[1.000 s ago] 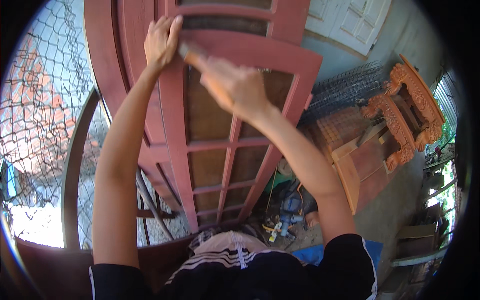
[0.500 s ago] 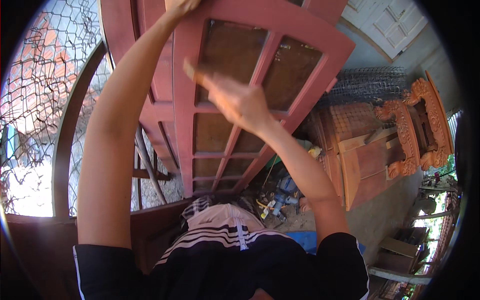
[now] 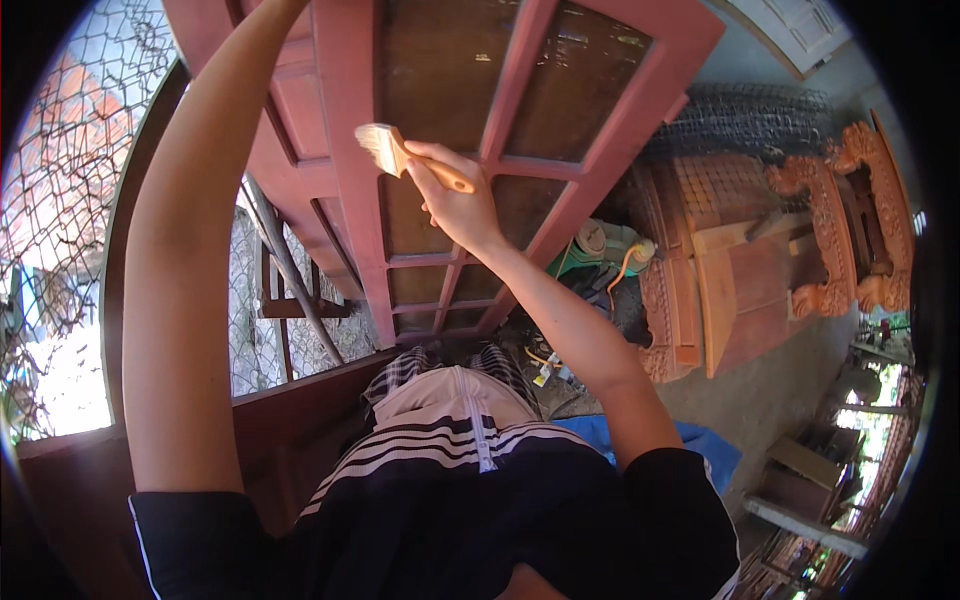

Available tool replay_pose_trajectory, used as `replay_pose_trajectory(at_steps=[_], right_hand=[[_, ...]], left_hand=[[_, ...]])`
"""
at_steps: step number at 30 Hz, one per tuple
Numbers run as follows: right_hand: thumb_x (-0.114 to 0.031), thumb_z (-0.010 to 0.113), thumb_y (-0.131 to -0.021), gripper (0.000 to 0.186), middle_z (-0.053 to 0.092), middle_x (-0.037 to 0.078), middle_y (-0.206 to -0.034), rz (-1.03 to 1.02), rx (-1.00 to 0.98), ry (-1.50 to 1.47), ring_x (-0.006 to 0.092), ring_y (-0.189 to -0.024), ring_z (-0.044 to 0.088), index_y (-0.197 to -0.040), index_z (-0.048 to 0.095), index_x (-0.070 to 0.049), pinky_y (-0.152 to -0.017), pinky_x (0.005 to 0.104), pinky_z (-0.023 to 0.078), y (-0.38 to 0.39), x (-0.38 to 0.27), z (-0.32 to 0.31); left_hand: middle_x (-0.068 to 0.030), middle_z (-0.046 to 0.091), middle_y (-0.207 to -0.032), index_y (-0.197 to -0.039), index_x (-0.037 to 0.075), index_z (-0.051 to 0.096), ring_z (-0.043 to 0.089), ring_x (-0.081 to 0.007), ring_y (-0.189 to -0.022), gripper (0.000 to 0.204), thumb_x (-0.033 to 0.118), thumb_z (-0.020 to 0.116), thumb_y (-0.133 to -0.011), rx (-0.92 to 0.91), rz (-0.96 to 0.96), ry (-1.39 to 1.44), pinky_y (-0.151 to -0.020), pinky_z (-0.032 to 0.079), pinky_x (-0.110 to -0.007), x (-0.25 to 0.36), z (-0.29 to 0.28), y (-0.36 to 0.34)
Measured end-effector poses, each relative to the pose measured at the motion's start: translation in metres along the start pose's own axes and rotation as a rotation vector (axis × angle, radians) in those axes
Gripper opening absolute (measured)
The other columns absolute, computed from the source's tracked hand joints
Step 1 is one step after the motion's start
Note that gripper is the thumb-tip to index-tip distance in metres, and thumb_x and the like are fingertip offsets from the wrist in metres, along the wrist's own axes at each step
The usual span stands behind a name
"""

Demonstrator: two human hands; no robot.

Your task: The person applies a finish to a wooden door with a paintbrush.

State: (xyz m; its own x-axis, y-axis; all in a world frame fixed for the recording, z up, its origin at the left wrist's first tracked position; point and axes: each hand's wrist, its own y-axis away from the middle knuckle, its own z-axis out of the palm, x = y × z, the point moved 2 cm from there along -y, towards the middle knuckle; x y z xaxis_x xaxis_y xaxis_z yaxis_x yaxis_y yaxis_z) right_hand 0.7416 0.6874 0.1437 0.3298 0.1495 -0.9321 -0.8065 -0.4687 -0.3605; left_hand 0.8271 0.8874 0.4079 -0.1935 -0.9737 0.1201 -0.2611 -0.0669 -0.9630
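With the right hand (image 3: pixel 455 200) clamped on the wooden paintbrush (image 3: pixel 405 155), bristles against the upright stile of the red glazed door frame (image 3: pixel 345 150), draw strokes along the stile, off the glass panes (image 3: pixel 440 60); the left hand, above the frame, is out of view.

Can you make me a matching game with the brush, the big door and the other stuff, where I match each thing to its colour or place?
Things:
1. paintbrush
2. panelled door frame
3. carved wooden furniture
4. wire mesh fence

Colour or place:
A. on the far left, with daylight behind it
B. held in the right hand, pale bristles
C. reddish-brown, leaning up in front of the person
D. orange-brown, standing on the ground to the right

Right pairs: 1-B, 2-C, 3-D, 4-A
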Motion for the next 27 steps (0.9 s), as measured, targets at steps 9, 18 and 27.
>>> replay_pose_trajectory(at_steps=[9, 18, 27], right_hand=[[-0.013, 0.066, -0.093, 0.024, 0.074, 0.018, -0.097, -0.336, 0.485, 0.6, 0.0255, -0.086, 0.074, -0.114, 0.07, 0.0, -0.071, 0.0337, 0.057, 0.077, 0.053, -0.105], [-0.01, 0.065, -0.096, 0.031, 0.073, 0.01, -0.099, -0.439, 0.352, 0.458, 0.011, -0.066, 0.066, -0.126, 0.064, -0.001, -0.05, 0.0227, 0.05, 0.067, 0.048, -0.079], [-0.016, 0.064, -0.098, 0.035, 0.073, 0.009, -0.098, -0.151, 0.725, 0.588, 0.0066, -0.056, 0.061, -0.13, 0.063, -0.002, -0.044, 0.0219, 0.05, 0.104, 0.092, -0.214]], left_hand=[[-0.0228, 0.057, -0.092, -0.088, -0.002, 0.059, 0.053, -0.0411, -0.096, 0.061, 0.051, 0.034, -0.104, 0.184, 0.15, -0.054, -0.087, 0.04, -0.05, 0.0, 0.015, 0.005], [-0.0248, 0.059, -0.105, -0.1, -0.003, 0.059, 0.053, -0.0416, -0.107, 0.061, 0.051, 0.031, -0.104, 0.164, 0.103, -0.059, -0.097, 0.038, -0.049, -0.04, 0.021, 0.004], [-0.0224, 0.056, -0.097, -0.096, -0.001, 0.056, 0.052, -0.0382, -0.094, 0.05, 0.043, 0.033, -0.105, 0.022, 0.011, 0.113, -0.089, 0.039, -0.046, 0.023, 0.023, 0.013]])
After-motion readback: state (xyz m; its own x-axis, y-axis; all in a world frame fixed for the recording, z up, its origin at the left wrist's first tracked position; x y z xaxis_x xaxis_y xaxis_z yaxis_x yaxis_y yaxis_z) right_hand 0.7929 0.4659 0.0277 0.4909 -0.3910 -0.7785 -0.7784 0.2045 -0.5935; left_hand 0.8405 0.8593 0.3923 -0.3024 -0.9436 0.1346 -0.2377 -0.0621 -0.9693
